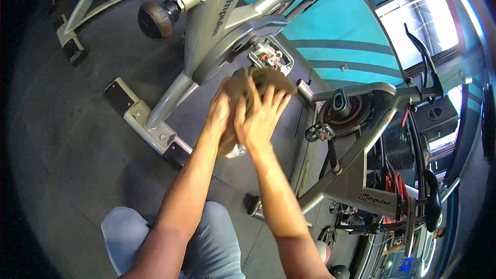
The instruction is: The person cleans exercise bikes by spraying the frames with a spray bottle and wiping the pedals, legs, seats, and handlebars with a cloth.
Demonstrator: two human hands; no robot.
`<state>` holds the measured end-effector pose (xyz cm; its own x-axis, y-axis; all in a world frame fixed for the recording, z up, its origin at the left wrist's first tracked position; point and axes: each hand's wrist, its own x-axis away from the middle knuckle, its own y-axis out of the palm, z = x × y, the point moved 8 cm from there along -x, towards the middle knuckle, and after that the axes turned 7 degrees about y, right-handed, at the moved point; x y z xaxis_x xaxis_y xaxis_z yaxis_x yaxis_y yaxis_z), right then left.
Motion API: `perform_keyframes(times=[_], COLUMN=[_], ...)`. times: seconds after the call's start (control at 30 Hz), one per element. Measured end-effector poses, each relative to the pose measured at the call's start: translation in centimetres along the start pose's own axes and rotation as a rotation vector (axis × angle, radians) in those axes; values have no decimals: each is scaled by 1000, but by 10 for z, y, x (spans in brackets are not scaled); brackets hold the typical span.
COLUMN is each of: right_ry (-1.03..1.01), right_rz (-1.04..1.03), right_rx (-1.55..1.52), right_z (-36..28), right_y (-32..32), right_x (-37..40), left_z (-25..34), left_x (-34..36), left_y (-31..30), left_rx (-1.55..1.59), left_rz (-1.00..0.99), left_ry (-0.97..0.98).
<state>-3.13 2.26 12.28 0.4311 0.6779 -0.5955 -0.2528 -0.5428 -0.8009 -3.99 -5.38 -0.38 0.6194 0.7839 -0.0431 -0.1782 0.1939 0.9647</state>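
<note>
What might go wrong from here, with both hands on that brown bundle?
The brown bundle could snag on the pedal just beyond it. The right hand lies on it with fingers spread, so if the left hand eases off, it might slip. The silver bike's floor bar is near the left forearm, so an elbow or wrist could knock it.

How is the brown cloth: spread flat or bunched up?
Bunched up: the brown cloth is gathered between the left hand and right hand, blurred at its edges.
</note>
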Motion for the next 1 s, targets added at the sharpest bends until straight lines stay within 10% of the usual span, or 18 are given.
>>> perform_keyframes(times=[0.2,0.23,0.67,0.87,1.0], right_ry=[56,38,137,55,137], right_rz=[-15,-80,29,19,71], right_rx=[-96,-103,4,58,-307], right_z=[1,-6,17,12,28], right_y=[7,7,12,-12,7], right_x=[12,26,9,-20,-2], left_z=[35,-46,7,12,12], left_x=[27,-31,-7,8,2], left_y=[39,-35,-16,24,15], left_rx=[-254,80,-336,-27,-75], left_rz=[-389,-122,47,-75,-67], left_ry=[402,-169,10,-92,-63])
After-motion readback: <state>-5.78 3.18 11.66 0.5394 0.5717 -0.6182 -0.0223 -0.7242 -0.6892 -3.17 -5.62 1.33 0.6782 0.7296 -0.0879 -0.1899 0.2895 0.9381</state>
